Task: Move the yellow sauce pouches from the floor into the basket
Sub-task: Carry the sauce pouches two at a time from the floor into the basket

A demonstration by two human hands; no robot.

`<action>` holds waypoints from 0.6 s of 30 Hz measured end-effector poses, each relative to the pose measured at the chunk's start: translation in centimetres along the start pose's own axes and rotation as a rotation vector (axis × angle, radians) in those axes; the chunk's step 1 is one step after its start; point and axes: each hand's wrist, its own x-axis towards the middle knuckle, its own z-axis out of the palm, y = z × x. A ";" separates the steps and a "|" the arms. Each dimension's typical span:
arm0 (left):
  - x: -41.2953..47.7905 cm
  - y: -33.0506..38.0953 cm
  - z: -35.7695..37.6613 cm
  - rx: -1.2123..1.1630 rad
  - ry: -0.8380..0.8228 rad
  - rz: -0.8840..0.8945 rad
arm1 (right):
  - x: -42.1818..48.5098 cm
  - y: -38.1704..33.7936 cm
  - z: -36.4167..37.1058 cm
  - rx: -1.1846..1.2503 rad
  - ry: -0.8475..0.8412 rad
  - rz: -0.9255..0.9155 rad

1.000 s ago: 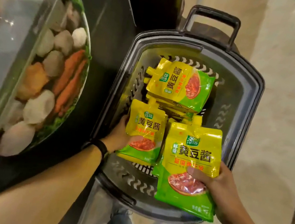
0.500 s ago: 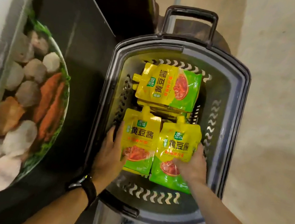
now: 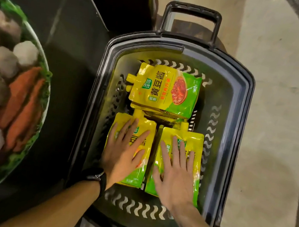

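The left hand [image 3: 122, 154] lies flat, fingers straight and spread, pressing on the left pouch [image 3: 147, 148]; it grasps nothing. The right hand [image 3: 175, 169] does the same on the right pouch [image 3: 190, 137], palm down, fingers splayed, with no curl round the edge. Both pouches lie face up, side by side and just touching, spouts pointing away from the person, at the near end of the basket [image 3: 241, 128]. Beyond them, at the far end, a third pouch [image 3: 166, 90] lies crosswise on top of a stack; edges of others show beneath it, though how many is hard to tell. So these two look delivered and are being patted level, and what remains for them is only to lift the hands away. The strip of floor [image 3: 270, 133] seen to the right of the basket shows no yellow pouches, but the view is narrow and the floor on the other sides is hidden, so whether any are left to fetch cannot be judged from here
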 end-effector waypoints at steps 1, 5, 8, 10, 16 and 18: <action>-0.9 -0.2 0.3 -0.028 0.037 -0.007 | -0.1 -0.1 0.6 -0.024 0.004 0.005; -3.5 -0.4 1.2 -0.050 0.039 -0.016 | -1.1 -1.6 2.0 -0.017 -0.018 0.033; -2.9 0.5 0.0 -0.026 0.001 -0.034 | -1.0 -2.2 1.3 0.050 -0.021 0.074; -1.0 1.2 -1.7 -0.053 0.060 -0.046 | 0.6 -1.6 -0.2 0.063 0.043 0.068; 2.2 1.7 -1.3 0.067 0.011 0.043 | 0.9 0.4 0.9 0.044 0.080 0.093; 1.6 1.3 0.0 0.073 0.005 0.050 | 0.4 0.3 2.0 0.070 0.098 0.101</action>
